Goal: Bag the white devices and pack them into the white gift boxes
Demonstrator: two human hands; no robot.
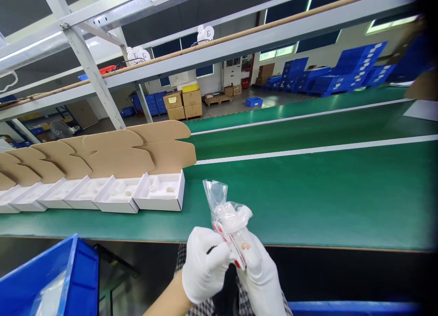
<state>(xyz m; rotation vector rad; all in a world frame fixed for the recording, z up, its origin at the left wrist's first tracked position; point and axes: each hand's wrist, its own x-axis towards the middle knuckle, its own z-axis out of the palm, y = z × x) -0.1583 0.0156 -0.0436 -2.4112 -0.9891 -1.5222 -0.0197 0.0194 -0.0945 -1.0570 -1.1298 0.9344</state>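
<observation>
Both hands wear white gloves and meet above the near edge of the green table. My right hand point(262, 266) is closed around a clear plastic bag point(215, 193), whose open-looking top stands up past the fingers. Red marks show along the bag's lower side, and a pale part seems to be inside, but fingers and film hide what kind it is. My left hand point(207, 263) is closed, its thumb and fingers pinched at the bag's lower left side. To the left, the nearest open white box point(174, 202) holds a white moulded insert with hollows.
Several more open boxes point(118, 202) with raised brown lids line the green table point(315, 197) leftward. A blue bin point(85, 270) stands below at left, another blue rim point(352, 308) at lower right. A metal frame point(92, 79) rises behind the boxes.
</observation>
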